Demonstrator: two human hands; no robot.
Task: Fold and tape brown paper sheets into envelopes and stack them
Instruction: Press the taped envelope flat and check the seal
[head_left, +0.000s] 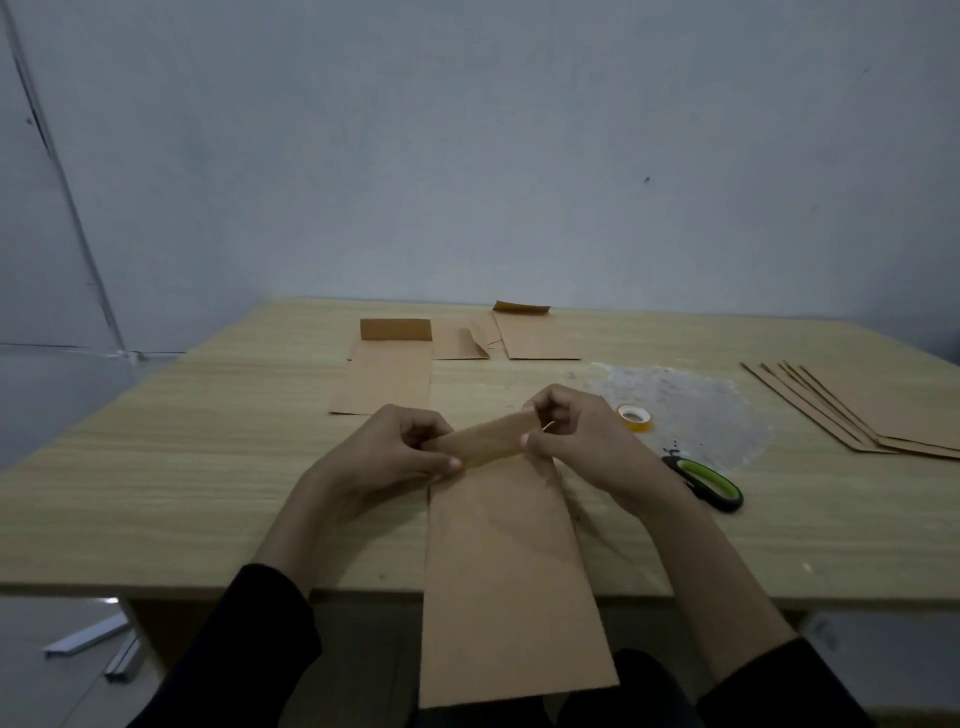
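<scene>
While both hands hold its far end, folded sheet (509, 571): long brown strip at the middle of the bench's near edge; near end hangs past that edge toward the lap.
bench (156, 467): light wood grain, set against a grey wall.
flap (483, 441): narrow band at the sheet's far end, turned up off the bench, rising slightly from left to right between the hands.
left hand (384, 452): pinches the flap's left end, thumb on the near side, fingers curled behind.
right hand (587, 441): pinches the flap's right end, thumb tip on the near face, fingers curled over the top.
sleeves (270, 649): black, forearms bare.
tape roll (635, 417): yellowish, lying flat just right of the right hand, at the rim of the clear film.
clear film (691, 405): crinkled patch, right of centre, between tape roll and stack.
scissors (706, 480): black and green handles, just beside the right forearm; blades hard to make out.
stack of sheets (883, 415): fanned brown sheets at the right edge, partly out of view.
left envelope (384, 374): far side, left of centre, flap standing up.
middle envelope (460, 340): smaller, just beside it; overlap unclear.
right envelope (540, 335): near the far edge, flap raised.
metal rails (88, 639): on the floor, left of the bench leg.
</scene>
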